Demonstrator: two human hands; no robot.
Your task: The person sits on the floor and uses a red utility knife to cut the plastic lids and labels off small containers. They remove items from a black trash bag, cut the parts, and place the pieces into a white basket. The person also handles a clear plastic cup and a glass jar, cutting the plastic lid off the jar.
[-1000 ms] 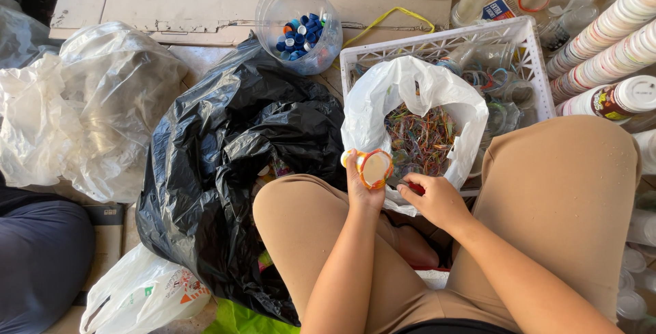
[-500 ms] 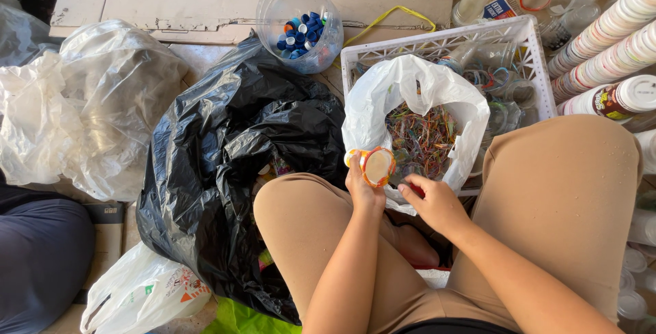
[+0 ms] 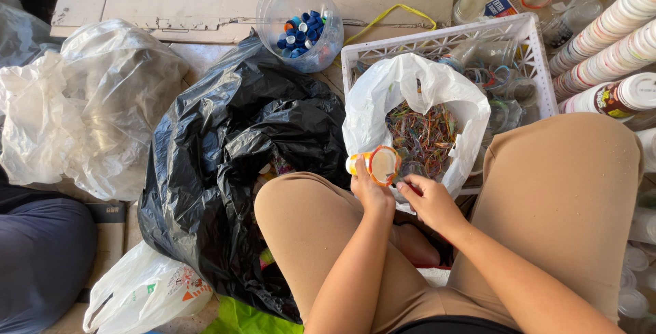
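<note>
Orange-rimmed and clear, a small plastic cup [image 3: 380, 164] sits in the left hand [image 3: 371, 190], fingers closed around its lower end so the open mouth tilts up toward the camera. The right hand [image 3: 429, 201] is just beside it, thumb and forefinger pinched narrow at the cup's rim; whether they grip a ring or only touch the edge I cannot tell. Both hands hover between the person's knees, right in front of a white plastic bag [image 3: 410, 101] whose mouth gapes open over a tangle of thin coloured plastic rings [image 3: 422, 136]. That bag leans against a white lattice crate [image 3: 509, 40] holding clear cups. Left of the knees slumps a big black rubbish bag [image 3: 225, 156]; beyond it stands a clear tub of bottle caps [image 3: 301, 26], mostly blue. Stacked cups [image 3: 608, 33] lie in rows at the far right, and crumpled clear bags [image 3: 82, 101] pile up at the far left.
</note>
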